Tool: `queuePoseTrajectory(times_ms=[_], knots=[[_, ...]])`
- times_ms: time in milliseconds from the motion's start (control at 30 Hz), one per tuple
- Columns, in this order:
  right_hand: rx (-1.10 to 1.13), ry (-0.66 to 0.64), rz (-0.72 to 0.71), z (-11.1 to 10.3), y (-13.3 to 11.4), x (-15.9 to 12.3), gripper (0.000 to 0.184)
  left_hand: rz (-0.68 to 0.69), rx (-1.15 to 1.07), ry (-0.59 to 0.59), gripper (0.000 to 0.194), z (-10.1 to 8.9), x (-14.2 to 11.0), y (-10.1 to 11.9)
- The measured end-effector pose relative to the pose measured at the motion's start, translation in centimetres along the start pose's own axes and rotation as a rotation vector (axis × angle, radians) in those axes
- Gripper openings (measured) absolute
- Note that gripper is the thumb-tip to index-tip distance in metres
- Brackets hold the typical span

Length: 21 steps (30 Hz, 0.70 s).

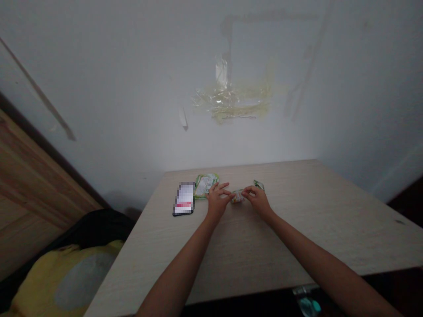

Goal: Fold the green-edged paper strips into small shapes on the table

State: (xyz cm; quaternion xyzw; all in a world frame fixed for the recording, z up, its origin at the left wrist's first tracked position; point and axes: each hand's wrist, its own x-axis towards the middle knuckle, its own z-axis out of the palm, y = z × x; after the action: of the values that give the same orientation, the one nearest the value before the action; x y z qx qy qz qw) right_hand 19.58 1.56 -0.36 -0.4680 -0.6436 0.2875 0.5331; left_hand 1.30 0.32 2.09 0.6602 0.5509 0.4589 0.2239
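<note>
Pale, scuffed wall (pixel 132 66) filled the background, with a crinkled patch of clear tape (pixel 226 99) stuck to it. Light wood-grain table (pixel 313 211) stood against it. Off its left side sat a soft yellow-and-grey item (pixel 39 281); below the near edge, a clear container with a teal part (pixel 306 304), partly hidden.

Both bare hands met above the middle of the table. Left hand (pixel 217 200): thumb and a finger closed at the packet's left edge, other fingers spread and lifted. Right hand (pixel 259 202): thumb and forefinger pinched the opposite edge, remaining fingers curled.

Black-edged phone (pixel 184 200), screen blurred, lay at the left. Flat green-and-white printed packet (pixel 202 185) lay just beside it, partly behind the left hand.

Small white-and-red printed packet (pixel 237 197) was between the two hands' fingertips, close to the tabletop; whether it touched the wood could not be told. Small green-edged piece (pixel 258 182) showed just beyond the right hand, partly covered.

Progress, as judged: handling was under way, the small packet not yet released. No tear or contents could be made out, so how much was left stayed uncertain.
</note>
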Motion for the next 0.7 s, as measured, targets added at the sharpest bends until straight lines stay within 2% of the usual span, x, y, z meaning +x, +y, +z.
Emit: queuePoseTrajectory(times_ms=[367, 700], knots=[[0.005, 0.050, -0.016, -0.4, -0.8, -0.3, 0.024, 0.001, 0.018, 0.000, 0.007, 0.0, -0.1, 0.1], [0.071, 0.001, 0.041, -0.2, 0.3, 0.0, 0.019, 0.004, 0.022, -0.023, 0.006, 0.2, -0.3, 0.4]])
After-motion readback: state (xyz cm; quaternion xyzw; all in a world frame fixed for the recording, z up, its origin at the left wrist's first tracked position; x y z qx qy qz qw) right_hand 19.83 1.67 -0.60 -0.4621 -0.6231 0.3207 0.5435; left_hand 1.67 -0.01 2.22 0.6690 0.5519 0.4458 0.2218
